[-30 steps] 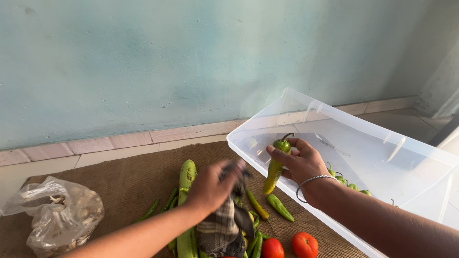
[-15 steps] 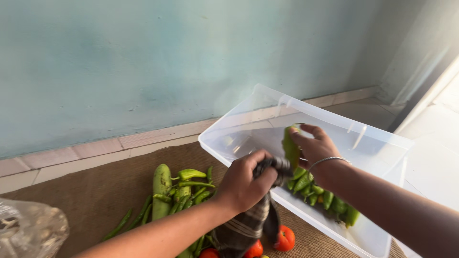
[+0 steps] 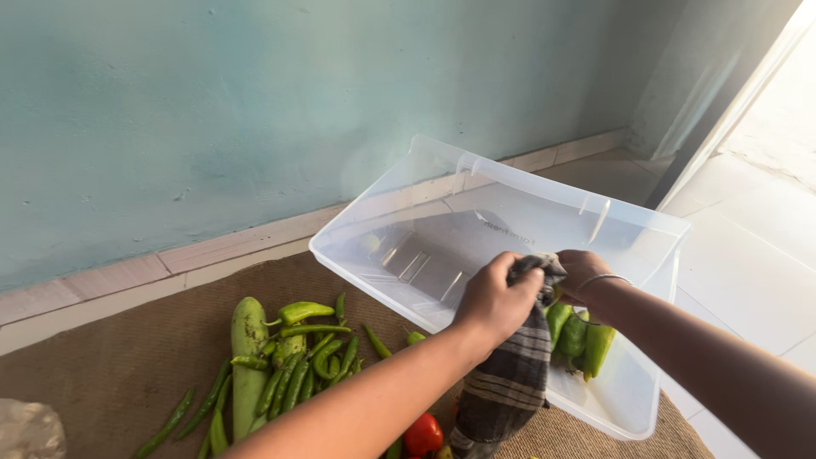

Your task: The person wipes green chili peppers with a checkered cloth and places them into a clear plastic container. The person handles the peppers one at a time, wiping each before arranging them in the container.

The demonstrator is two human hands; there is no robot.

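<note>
Cloth [image 3: 510, 374], dark with pale checked stripes, hangs at lower centre of the frame with its long axis near vertical: the top end is bunched at the hands, the loose bottom end points down toward the lower edge, where its tip is cut off. It drapes over the near rim of the clear plastic bin [image 3: 408, 204], which sits tilted, its open side facing the camera and its long axis running from centre left to lower right.

Left hand [image 3: 497, 302] grips the bunched top of the cloth, fingers curled tight around it. Right hand [image 3: 582, 270] meets the same bunch from the right, just over the bin's near rim; its fingers are folded into the fabric and largely hidden, so what else they enclose cannot be told. A thin metal bangle [image 3: 599, 283] circles the right wrist.

Inside the bin, green peppers [image 3: 582, 336] lie in the low right corner, partly masked by the cloth and the right forearm; their count is unclear.

On the brown woven mat [image 3: 110, 374], at lower left, a pale green cucumber [image 3: 247, 357] lies roughly upright in the frame beside a heap of long green chillies [image 3: 306, 357]. A red tomato [image 3: 423, 433] shows beneath the left forearm, partly covered. A clear plastic bag [image 3: 30, 429] is cut off at the lower left corner.
</note>
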